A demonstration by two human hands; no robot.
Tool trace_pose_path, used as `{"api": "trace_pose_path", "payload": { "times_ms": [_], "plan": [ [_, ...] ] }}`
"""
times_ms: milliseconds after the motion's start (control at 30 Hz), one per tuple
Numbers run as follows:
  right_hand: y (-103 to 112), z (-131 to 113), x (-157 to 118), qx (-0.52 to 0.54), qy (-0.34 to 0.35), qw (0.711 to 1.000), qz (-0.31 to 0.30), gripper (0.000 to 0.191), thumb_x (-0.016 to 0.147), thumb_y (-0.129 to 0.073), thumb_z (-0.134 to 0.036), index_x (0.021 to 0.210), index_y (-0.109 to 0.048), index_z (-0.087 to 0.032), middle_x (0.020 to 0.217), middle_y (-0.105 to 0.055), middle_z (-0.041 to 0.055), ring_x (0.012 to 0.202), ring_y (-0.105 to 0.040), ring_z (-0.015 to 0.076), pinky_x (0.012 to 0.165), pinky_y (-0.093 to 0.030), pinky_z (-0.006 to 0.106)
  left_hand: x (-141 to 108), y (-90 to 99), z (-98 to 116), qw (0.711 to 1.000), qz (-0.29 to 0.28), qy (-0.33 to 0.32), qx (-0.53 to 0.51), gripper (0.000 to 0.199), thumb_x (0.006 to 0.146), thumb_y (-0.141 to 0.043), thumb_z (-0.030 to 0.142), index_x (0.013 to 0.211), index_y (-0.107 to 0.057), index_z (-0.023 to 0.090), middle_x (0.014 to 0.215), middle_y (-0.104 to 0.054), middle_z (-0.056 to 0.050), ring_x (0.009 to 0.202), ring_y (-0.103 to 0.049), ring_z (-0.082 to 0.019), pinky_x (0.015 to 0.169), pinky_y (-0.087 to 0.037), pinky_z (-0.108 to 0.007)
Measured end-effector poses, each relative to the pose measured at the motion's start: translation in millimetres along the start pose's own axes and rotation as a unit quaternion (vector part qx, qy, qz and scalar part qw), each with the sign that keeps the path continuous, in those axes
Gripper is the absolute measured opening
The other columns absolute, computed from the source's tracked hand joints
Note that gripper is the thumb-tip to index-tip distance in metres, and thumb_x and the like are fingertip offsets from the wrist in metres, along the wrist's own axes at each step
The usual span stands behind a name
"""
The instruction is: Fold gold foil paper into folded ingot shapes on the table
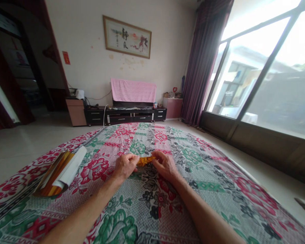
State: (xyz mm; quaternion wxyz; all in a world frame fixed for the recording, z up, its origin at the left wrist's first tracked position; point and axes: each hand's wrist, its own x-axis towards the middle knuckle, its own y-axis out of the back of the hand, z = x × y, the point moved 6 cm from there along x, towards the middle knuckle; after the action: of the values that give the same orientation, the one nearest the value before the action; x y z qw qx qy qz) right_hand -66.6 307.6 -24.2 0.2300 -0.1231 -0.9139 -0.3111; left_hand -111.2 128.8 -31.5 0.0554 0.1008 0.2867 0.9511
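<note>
Both hands meet over the middle of the table, with a small crinkled piece of shiny gold paper (145,161) stretched between them. My left hand (125,166) is closed, its thumb and fingers pinching the left end. The right end sits in the pinch of my right hand (165,165). Folds in the gold piece are too small to make out clearly. Under the hands lies a flowered cloth (117,227) in red, green, grey and white.
At the left of the cloth rests a curled stack of gold and white sheets (58,174). Beyond the table stand a low black cabinet (129,117) and a pink cloth (134,89) draped over a screen. Large windows (256,74) line the right side.
</note>
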Motion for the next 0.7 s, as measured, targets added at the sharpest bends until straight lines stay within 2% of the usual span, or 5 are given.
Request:
{"api": "trace_pose_path", "payload": {
  "times_ms": [233, 367, 433, 533, 700],
  "plan": [
    [0.0, -0.9, -0.8, 0.002, -0.004, 1.0, -0.009, 0.024, 0.072, -0.054, -0.021, 0.094, -0.065, -0.02, 0.075, -0.067, -0.0002, 0.061, -0.057, 0.0132, 0.06, -0.045, 0.025, -1.2, 1.3, 2.5, 1.0, -0.001, -0.009, -0.015, 0.03, 0.079, -0.049, 0.039, 0.086, -0.07, 0.019, 0.044, -0.062, 0.001, 0.048, -0.061, -0.014, 0.048, -0.041, -0.02],
    [0.7, -2.3, -0.9, 0.022, -0.007, 1.0, -0.01, 0.021, 0.074, -0.054, -0.023, 0.092, -0.065, -0.02, 0.077, -0.067, 0.0, 0.065, -0.059, 0.0143, 0.062, -0.046, 0.025, 3.4, -3.4, -5.6, 0.999, -0.002, -0.011, -0.049, 0.027, 0.076, -0.052, 0.029, 0.094, -0.068, 0.017, 0.07, -0.072, -0.002, 0.05, -0.063, -0.013, 0.048, -0.044, -0.019],
    [0.4, -1.3, -0.4, 0.051, -0.015, 0.998, -0.019, 0.021, 0.079, -0.05, -0.028, 0.094, -0.064, -0.02, 0.077, -0.068, 0.0002, 0.068, -0.06, 0.0152, 0.062, -0.046, 0.025, 5.2, -2.8, -5.2, 0.998, 0.017, -0.046, -0.051, 0.028, 0.074, -0.053, 0.025, 0.097, -0.067, 0.017, 0.082, -0.072, -0.004, 0.06, -0.066, -0.014, 0.054, -0.048, -0.02],
    [-0.4, -0.7, 0.8, 0.075, -0.018, 0.996, -0.04, 0.027, 0.086, -0.043, -0.035, 0.092, -0.064, -0.02, 0.076, -0.069, 0.0005, 0.07, -0.062, 0.0156, 0.063, -0.046, 0.025, 3.6, 0.3, 2.9, 0.99, 0.049, -0.131, -0.026, 0.026, 0.075, -0.053, 0.025, 0.094, -0.069, 0.017, 0.082, -0.072, -0.004, 0.071, -0.066, -0.015, 0.064, -0.051, -0.022],
    [1.1, -9.5, 2.0, 0.052, 0.023, 0.997, -0.057, 0.032, 0.087, -0.042, -0.034, 0.073, -0.067, -0.019, 0.07, -0.067, -0.0009, 0.065, -0.059, 0.0132, 0.06, -0.043, 0.022, -0.6, -0.4, 10.8, 0.983, 0.043, -0.176, -0.018, 0.027, 0.076, -0.051, 0.023, 0.097, -0.068, 0.017, 0.077, -0.071, -0.002, 0.067, -0.065, -0.014, 0.064, -0.051, -0.021]
  ]
}}
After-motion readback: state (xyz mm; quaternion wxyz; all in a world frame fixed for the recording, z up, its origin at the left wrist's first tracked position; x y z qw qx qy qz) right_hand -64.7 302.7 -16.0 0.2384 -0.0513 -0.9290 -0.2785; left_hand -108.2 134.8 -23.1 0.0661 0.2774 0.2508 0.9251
